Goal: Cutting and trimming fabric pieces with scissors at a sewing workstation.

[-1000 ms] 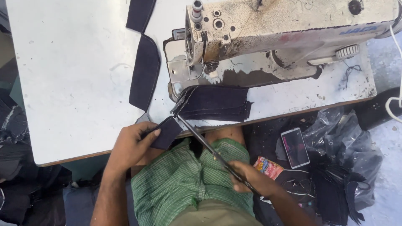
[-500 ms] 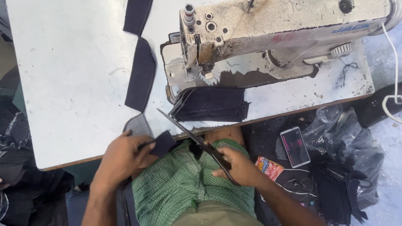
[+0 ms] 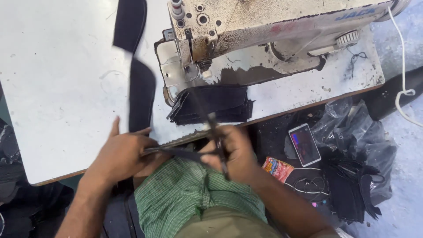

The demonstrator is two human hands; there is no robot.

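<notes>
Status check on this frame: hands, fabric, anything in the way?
Left hand pinching dark fabric strip at table edge. Right hand gripping scissors. Stack of dark pieces sits just behind, by the sewing machine.

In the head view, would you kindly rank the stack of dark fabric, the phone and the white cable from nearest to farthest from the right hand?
1. Stack of dark fabric: on the table, just beyond the right hand.
2. Phone: on the floor, to that hand's right.
3. White cable: at the far right edge, farthest.
</notes>
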